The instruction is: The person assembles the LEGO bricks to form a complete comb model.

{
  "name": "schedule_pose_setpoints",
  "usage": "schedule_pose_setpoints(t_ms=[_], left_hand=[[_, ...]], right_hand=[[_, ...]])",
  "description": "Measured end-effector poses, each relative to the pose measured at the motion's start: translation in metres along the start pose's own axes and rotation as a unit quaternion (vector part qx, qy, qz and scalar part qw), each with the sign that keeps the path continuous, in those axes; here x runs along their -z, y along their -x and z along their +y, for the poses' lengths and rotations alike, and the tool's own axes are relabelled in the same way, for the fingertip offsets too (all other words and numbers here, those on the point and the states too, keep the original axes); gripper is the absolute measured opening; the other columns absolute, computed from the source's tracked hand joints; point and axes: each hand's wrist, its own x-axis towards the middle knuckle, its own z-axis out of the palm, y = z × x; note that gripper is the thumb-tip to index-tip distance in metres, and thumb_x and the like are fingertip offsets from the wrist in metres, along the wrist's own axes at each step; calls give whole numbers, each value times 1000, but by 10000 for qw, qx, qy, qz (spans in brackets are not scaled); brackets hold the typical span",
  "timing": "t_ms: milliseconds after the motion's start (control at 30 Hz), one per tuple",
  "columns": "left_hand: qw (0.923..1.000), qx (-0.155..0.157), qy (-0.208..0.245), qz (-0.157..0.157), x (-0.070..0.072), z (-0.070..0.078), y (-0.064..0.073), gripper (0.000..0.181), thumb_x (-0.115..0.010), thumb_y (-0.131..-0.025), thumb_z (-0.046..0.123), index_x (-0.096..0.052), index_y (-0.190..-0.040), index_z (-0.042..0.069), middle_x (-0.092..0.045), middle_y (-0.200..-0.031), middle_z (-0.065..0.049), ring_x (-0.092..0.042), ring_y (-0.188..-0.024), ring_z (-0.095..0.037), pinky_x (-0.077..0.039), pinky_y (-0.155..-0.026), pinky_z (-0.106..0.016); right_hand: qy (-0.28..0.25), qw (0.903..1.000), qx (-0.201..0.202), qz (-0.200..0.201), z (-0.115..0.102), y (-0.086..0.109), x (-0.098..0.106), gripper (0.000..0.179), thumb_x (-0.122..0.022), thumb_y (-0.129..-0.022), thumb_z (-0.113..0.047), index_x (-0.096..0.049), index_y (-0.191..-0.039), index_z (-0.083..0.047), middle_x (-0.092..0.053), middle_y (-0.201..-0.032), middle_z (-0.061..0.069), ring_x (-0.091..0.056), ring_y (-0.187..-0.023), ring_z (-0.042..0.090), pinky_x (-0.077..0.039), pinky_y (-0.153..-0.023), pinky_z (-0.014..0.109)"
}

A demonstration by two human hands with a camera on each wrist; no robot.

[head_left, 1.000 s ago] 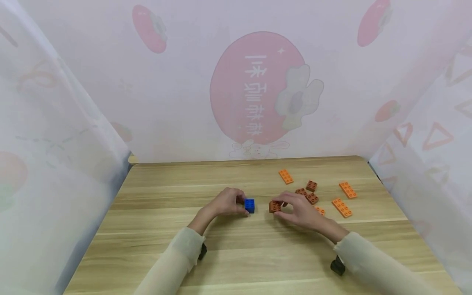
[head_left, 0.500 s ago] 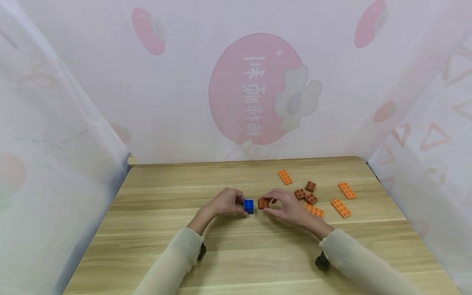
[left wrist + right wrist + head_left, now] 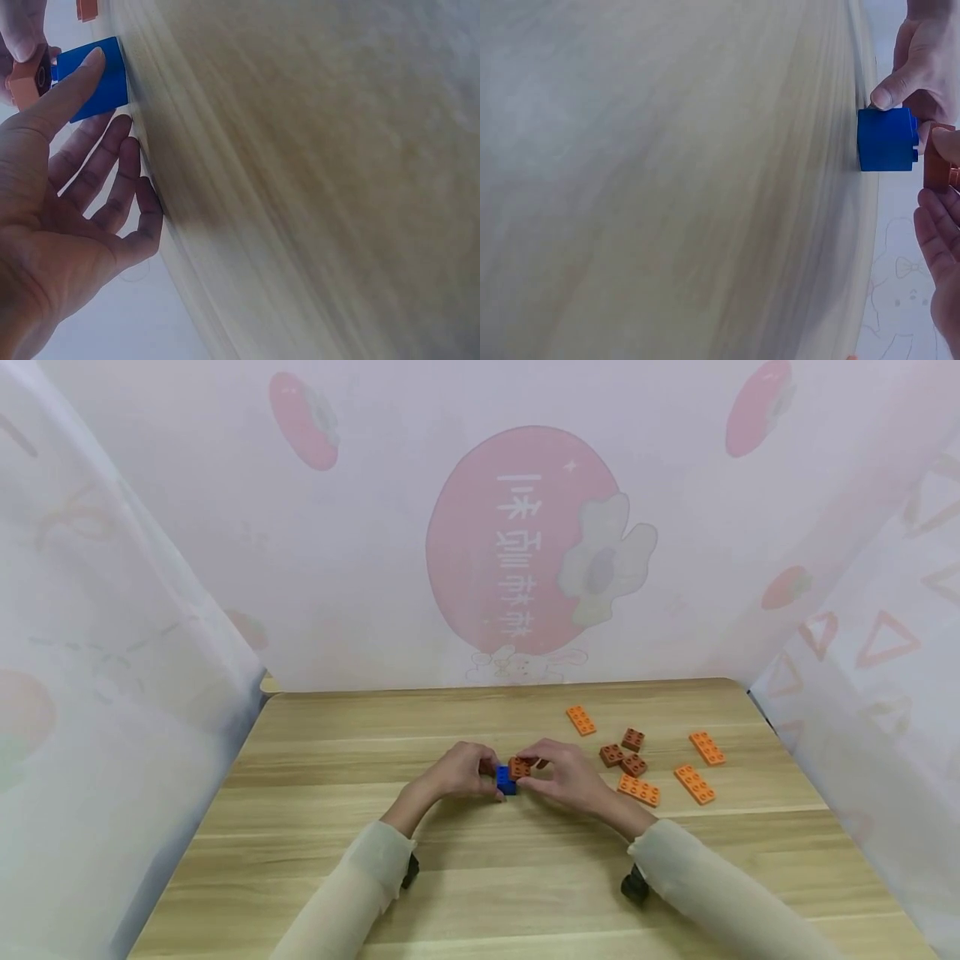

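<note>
A blue toy building brick (image 3: 506,783) stands upright on the wooden table (image 3: 465,893). My left hand (image 3: 462,770) pinches it from the left side; in the left wrist view the thumb lies along the face of the blue brick (image 3: 111,81). My right hand (image 3: 567,778) grips a reddish-brown brick (image 3: 518,767) between thumb and fingers. This brown brick hangs just above the studs of the blue brick (image 3: 885,140), with a small gap between them in the right wrist view and a slight shift to the right in the head view.
Right of my hands lies a small cluster of brown bricks (image 3: 634,765). Several flat orange bricks lie around it, among them one near my right wrist (image 3: 639,790), one at the back (image 3: 581,720) and one further right (image 3: 695,784). A printed cloth (image 3: 360,610) hangs behind the table.
My right hand has carried the brown brick leftward from beside the blue brick to just above it. The left hand and the blue brick have stayed nearly still.
</note>
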Motion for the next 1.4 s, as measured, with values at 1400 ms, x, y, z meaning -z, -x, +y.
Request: schedule_pose_setpoints(t_ms=[1400], left_hand=[[9999, 4, -153, 37, -1, -2, 0, 25, -97, -78, 22, -75, -86, 16, -73, -80, 9, -61, -71, -5, -52, -70, -27]], right_hand=[[316, 9963, -329, -724, -10, -21, -6, 31, -87, -90, -17, -78, -118, -7, -76, -109, 4, -71, -98, 16, -62, -83, 39]])
